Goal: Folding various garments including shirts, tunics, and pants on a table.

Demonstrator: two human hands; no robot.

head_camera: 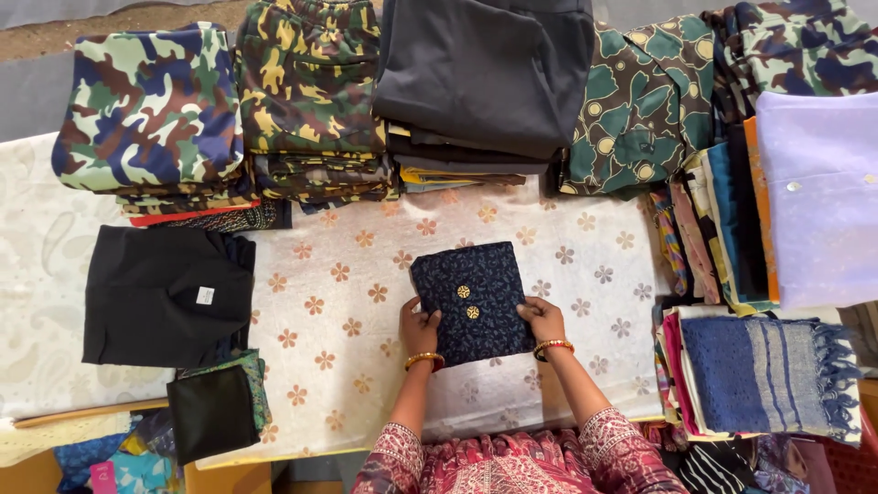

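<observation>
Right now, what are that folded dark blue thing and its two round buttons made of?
The folded dark blue piece looks like soft matte woven cloth, probably cotton: it folds flat and carries a fine pale print. Its two buttons shine gold, so maybe metal or coated plastic; too small to tell.

A folded dark blue cloth (473,297) with a fine speckled print is held at its edges by the left hand (419,329) and the right hand (543,320). Two shiny gold buttons (468,302) are sewn on it. It looks soft and matt. A pale sheet (366,274) with a faint sheen and flower shapes is spread under it. Shiny gold and red bangles (552,347) are worn. The camouflage cloth (151,105) looks matt. The blue shawl (768,370) looks rough and woven, with fringes.
</observation>
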